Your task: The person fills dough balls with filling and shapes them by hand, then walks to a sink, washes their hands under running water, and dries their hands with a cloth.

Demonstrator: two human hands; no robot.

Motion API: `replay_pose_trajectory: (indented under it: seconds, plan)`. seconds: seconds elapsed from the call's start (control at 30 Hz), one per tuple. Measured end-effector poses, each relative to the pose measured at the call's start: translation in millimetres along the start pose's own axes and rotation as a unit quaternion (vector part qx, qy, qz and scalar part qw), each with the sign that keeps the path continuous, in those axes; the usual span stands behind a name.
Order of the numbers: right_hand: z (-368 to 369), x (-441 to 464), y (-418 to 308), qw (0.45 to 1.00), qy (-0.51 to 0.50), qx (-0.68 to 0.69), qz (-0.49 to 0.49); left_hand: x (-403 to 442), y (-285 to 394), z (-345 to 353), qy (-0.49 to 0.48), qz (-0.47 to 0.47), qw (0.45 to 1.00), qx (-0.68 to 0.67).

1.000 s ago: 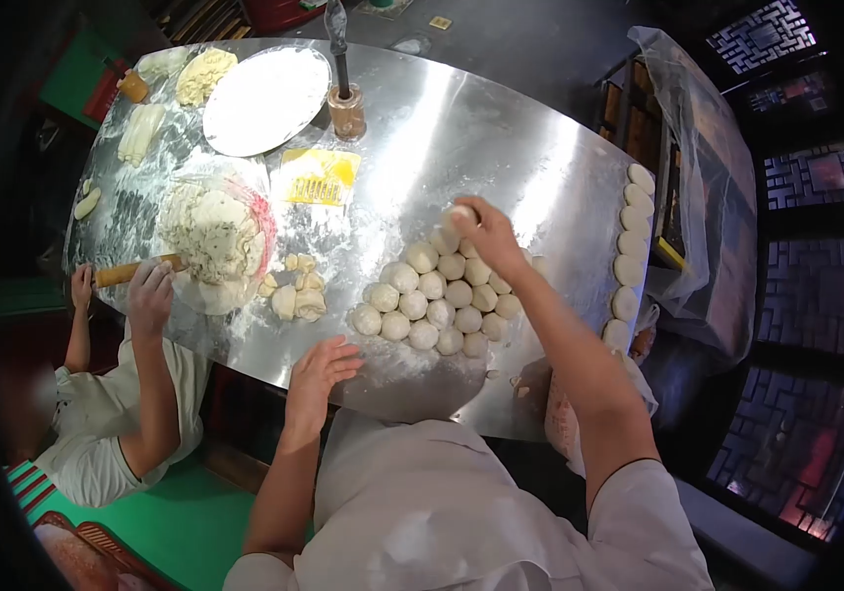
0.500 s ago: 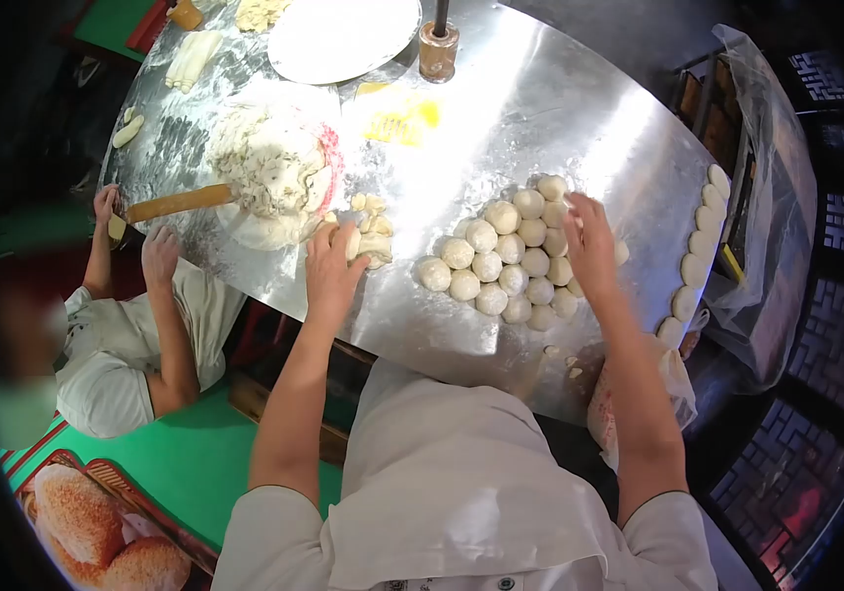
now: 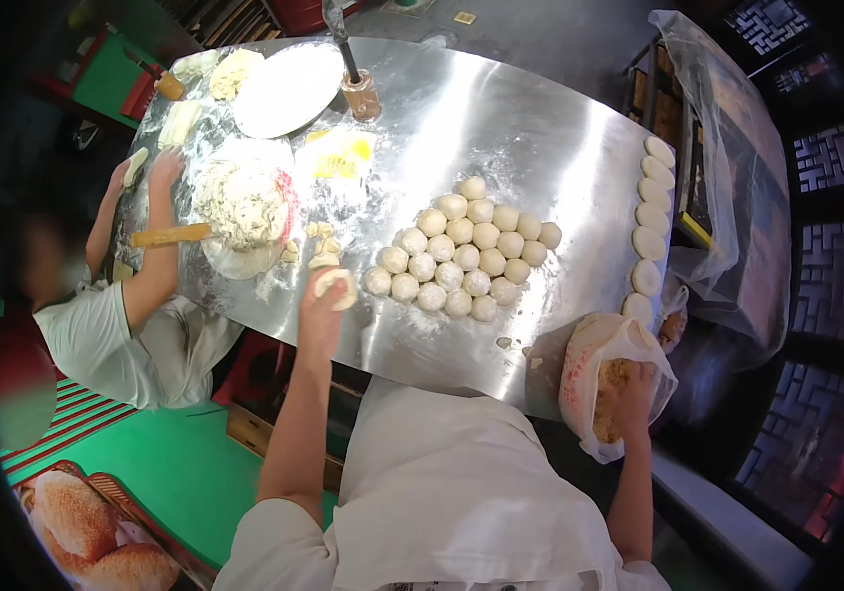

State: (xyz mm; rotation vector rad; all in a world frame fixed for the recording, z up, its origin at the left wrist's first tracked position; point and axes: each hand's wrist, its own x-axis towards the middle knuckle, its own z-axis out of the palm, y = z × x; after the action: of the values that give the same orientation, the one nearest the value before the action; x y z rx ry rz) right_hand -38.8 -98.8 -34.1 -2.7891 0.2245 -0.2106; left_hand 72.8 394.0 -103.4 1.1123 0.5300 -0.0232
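Observation:
My left hand [image 3: 320,323] is closed around a flattened round of dough [image 3: 337,289], held palm up over the table's near edge. Just beyond it lie small cut dough pieces [image 3: 324,246]. My right hand [image 3: 638,399] reaches into a plastic bag [image 3: 583,366] at the near right corner. Inside that bag is a brown, crumbly filling [image 3: 611,392]; the hand's fingers are mostly hidden there. Between my hands, farther in on the table, sits a cluster of floured dough balls [image 3: 485,235].
Flattened dough rounds [image 3: 651,217] line the right edge of the metal table [image 3: 540,118]. At left are a big dough mass [image 3: 242,202], a wooden stick [image 3: 171,235], a white plate [image 3: 289,91] and a jar [image 3: 361,96]. A co-worker's hand [image 3: 166,169] touches dough there.
My left hand has turned up with a dough round in it. My right hand has left the dough balls and gone into the bag. The co-worker's hands moved farther up the table.

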Motion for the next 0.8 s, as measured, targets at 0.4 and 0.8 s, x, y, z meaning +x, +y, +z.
replay_pose_trajectory:
  seconds: [0.4, 0.8]
  plan:
    - [-19.6, -10.3, 47.3, 0.989, -0.146, -0.019, 0.001, -144.6, -87.1, 246.6, -0.436, -0.118, 0.873, 0.184]
    - [-27.3, -24.1, 74.6, 0.952, -0.024, 0.298, 0.06, -168.5, -164.0, 307.6, -0.404, -0.125, 0.872, 0.246]
